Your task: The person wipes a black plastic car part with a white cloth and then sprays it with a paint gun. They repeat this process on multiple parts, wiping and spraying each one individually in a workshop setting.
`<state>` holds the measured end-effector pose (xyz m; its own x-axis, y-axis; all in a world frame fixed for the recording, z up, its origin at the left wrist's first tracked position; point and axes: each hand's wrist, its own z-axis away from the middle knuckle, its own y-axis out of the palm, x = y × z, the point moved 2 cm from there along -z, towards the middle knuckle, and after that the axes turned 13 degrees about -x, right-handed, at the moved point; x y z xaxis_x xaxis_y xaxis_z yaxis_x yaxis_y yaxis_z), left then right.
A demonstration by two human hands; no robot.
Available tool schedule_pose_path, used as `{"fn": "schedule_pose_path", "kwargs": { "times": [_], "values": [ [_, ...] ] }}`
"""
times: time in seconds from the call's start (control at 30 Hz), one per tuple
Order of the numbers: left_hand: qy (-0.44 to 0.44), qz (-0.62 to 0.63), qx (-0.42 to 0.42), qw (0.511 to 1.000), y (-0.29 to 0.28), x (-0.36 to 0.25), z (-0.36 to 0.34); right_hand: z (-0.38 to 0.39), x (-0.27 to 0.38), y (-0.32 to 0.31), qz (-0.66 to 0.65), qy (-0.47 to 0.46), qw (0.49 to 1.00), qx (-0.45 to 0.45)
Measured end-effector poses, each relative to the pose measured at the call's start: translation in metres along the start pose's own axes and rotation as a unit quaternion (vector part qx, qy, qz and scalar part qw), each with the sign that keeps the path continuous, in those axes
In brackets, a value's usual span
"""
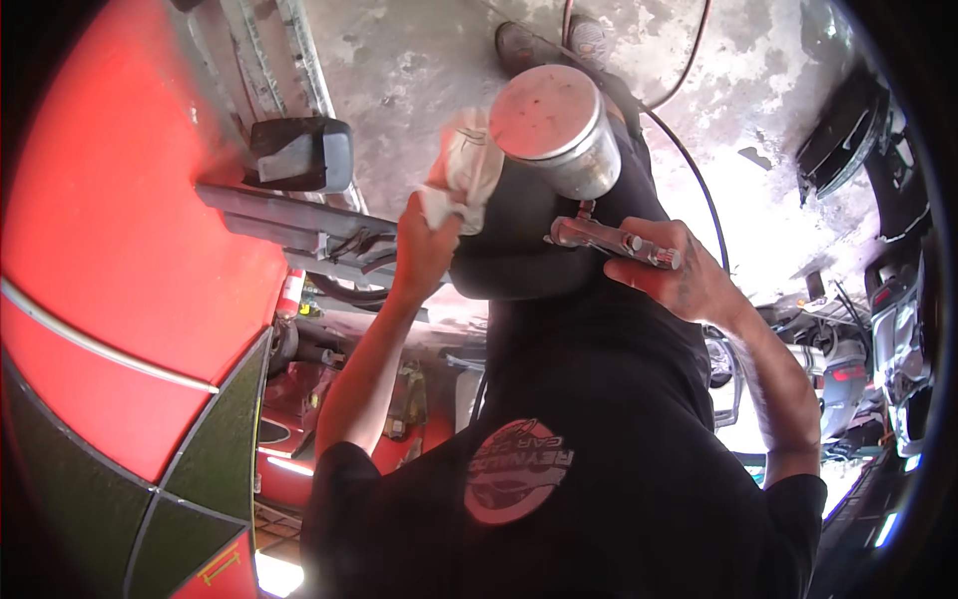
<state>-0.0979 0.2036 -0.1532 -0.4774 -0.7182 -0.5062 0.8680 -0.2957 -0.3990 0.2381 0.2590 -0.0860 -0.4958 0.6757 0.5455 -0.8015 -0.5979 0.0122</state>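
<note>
- Head view, hands: a spray gun (599,237) with a lidded silver cup (559,130) is held before the body by the right hand (679,278), its fingers wrapped round the gun; whether the trigger is pressed cannot be told.
- Head view, cloth: a pale, bunched cloth (465,165) is gripped by the left hand (424,250), just left of the cup; it is blurred, and contact with the cup cannot be confirmed.
- Head view, surroundings: a large red panel (140,200) is seen at far left; a black hose (705,187) is seen above the floor (399,60), running behind the right hand.
- Handling, as judged: the cup is best kept level and the gun steadied firmly. A clean fold of cloth should be used, with loose edges kept off the nozzle. The trigger is best left alone while the cloth is near, and the hose kept slack.
</note>
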Motion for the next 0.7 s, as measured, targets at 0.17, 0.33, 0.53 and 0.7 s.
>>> {"fn": "schedule_pose_path", "kwargs": {
  "times": [0.17, 0.33, 0.53, 0.7],
  "values": [
    [0.294, -0.212, 0.201, 0.91, -0.003, -0.035, 0.039, -0.016, 0.014, 0.006, 0.027, -0.055, 0.996, 0.062],
    [0.139, -0.162, -0.022, 0.977, 0.006, 0.019, 0.003, -0.02, 0.001, 0.01, -0.006, 0.017, 0.997, 0.07],
    [-0.065, -0.005, -0.115, 0.991, 0.006, 0.025, -0.038, -0.023, -0.009, 0.004, 0.013, 0.071, 0.997, 0.042],
    [0.23, -0.244, -0.135, 0.932, 0.029, 0.036, -0.094, -0.031, -0.019, 0.008, 0.007, -0.018, 1.0, -0.008]
  ]
}}
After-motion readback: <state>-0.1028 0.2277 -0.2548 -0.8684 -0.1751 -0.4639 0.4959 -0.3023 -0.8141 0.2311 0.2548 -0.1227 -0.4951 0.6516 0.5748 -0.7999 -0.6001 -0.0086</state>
